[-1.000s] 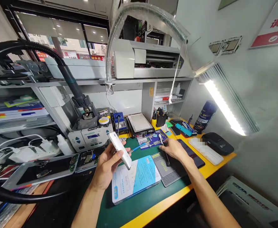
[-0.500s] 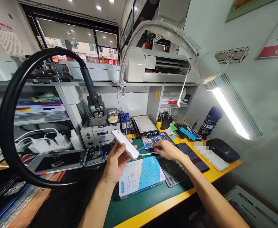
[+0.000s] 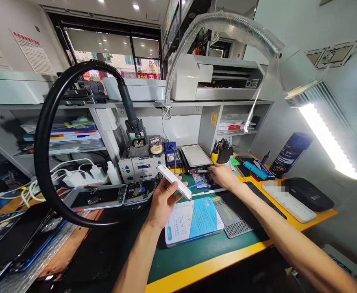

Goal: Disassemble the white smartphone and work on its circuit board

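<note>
A white smartphone lies tilted in my left hand, its thumb on one long edge and the fingers curled under the other. My right hand is stretched forward to the front right corner of a flat heating plate. Its fingers are bent together; whatever they pinch, if anything, is too small to make out. Just right of the phone lies a blue pen-like tool. Below my hands rests a blue and white flat box, with a grey perforated plate beside it.
A rework station with a thick black hose stands left. Opened devices lie before it. At right are a spray can, a black case and a white bar-shaped object. A lit lamp hangs over that side.
My right hand has moved from beside the blue tool further forward to the heating plate's corner. My left hand still holds the phone. The view has shifted slightly.
</note>
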A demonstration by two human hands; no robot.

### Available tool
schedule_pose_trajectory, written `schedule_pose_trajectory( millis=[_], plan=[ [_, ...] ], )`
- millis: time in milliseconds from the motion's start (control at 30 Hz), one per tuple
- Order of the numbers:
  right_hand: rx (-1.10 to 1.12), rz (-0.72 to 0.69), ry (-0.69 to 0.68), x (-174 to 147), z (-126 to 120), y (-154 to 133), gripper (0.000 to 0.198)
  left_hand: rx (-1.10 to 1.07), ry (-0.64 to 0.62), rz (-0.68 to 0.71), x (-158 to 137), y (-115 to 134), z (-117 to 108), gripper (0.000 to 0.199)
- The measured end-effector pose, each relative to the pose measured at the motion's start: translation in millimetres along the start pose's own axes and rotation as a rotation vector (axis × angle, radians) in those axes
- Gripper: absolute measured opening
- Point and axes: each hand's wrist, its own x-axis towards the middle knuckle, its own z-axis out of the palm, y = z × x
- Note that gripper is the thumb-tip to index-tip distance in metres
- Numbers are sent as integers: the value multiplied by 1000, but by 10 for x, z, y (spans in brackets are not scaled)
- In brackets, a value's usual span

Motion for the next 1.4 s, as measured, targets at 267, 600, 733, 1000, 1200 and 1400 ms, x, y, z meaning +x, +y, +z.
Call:
schedule_pose_trajectory(
  millis=[267,600,733,1000,1200,1400],
  plan=[
    [926,194,523,-1058,-44,-786,27,97,43,96,-17,-100,63,44],
    [1343,296,775,-1232,211,-1280,23,139,30,132,-8,-187,55,38],
    [1317,270,781,-1233,225,-1256,21,98,49,140,6,-186,42,42],
    [1270,191,775,-1267,353,-1241,19,130,67,171,15,-193,56,43],
    [1014,-24,824,-1313,479,-1246,29,129,106,205,-1,-206,73,48],
    [860,-64,849,-1280,493,-1294,33,171,100,212,-14,-249,80,47]
  ],
)
